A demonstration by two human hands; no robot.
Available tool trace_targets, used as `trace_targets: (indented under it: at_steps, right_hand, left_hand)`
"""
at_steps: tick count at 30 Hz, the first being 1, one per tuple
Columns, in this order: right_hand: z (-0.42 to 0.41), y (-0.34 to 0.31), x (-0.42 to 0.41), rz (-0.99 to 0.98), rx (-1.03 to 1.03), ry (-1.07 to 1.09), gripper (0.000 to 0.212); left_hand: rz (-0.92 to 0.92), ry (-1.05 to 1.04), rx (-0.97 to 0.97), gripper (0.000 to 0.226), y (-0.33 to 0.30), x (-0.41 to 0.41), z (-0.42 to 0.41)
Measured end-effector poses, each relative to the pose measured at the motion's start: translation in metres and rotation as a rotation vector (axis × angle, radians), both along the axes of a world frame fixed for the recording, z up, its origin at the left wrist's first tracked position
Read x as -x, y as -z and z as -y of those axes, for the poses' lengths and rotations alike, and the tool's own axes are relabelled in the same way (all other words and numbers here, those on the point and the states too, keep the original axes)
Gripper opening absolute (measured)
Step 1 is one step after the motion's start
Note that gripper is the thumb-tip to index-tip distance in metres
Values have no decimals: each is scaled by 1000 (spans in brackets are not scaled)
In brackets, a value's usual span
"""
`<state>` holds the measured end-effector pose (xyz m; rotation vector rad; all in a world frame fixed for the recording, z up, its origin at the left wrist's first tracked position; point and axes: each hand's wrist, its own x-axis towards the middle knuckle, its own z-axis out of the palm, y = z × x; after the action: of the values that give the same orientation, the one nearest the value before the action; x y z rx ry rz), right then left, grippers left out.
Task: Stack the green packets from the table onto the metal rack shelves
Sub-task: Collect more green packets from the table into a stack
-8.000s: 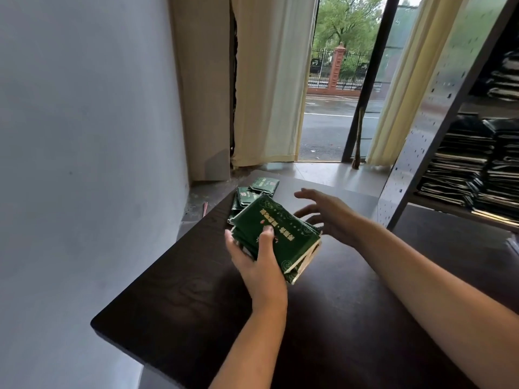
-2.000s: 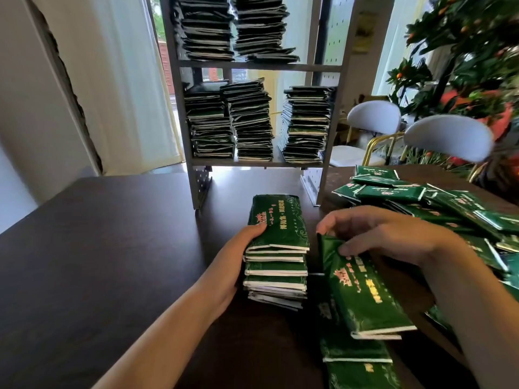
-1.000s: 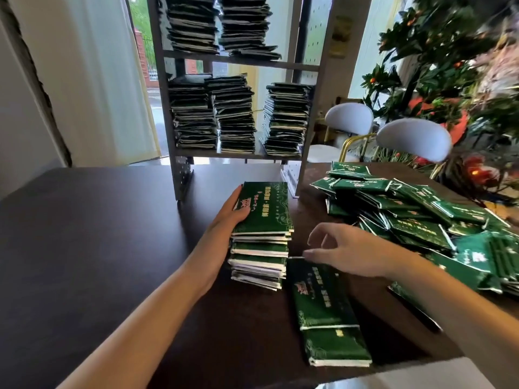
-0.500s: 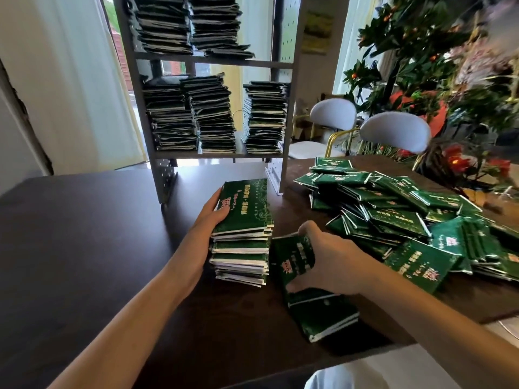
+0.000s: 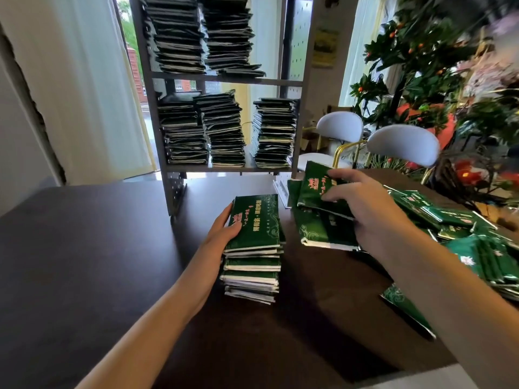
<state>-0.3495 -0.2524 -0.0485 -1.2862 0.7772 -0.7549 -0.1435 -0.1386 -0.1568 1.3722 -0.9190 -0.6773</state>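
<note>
A stack of green packets (image 5: 257,248) stands on the dark table (image 5: 84,248) in front of me. My left hand (image 5: 224,228) rests against the stack's left side, fingers straight, thumb on the top packet. My right hand (image 5: 365,209) grips a few green packets (image 5: 317,214), lifted above the table just right of the stack. A loose pile of green packets (image 5: 463,234) lies at the right. The metal rack (image 5: 224,80) stands at the table's far side, with tall packet stacks (image 5: 224,130) on its shelves.
Two white chairs (image 5: 401,144) stand behind the table at the right, beside a plant with orange fruit (image 5: 421,51). A cream curtain (image 5: 92,94) hangs at the left. One packet (image 5: 407,313) lies near the table's front right edge.
My right hand picked packets up from the table and raised them to the right of the stack. My left hand stayed on the stack. The view shifted slightly.
</note>
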Motion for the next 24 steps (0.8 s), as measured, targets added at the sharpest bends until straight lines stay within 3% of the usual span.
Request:
trace_targets:
  at_steps: [5,10,13,15,17,19,24]
  right_hand:
    - [-19,-14,-35,67,14,-42,45]
    - [-35,-7,-70,-23,155,-6,51]
    - [-39,1,-77,-64,203,-9,50]
    - [-42,6,-77,-112,241,-1,54]
    - [-43,8,-74,-144,258,-16,67]
    - [-43,8,-69,-179,235,-85,73]
    - [-43,4,-57,-244,242,-225,81]
  left_hand:
    - [-9,-174,-93,53,2,-10,19]
    - [-128,-42,32,36,-8,17,-19]
    - [-174,18,56,41,-23,53,-47]
    - [-145,-2,94,44,-23,48,-41]
    - [99,12,37,43,-8,23,-24]
    - [183,-38,15,51,11,3,-12]
    - [-33,-19,103,57,-10,14,-7]
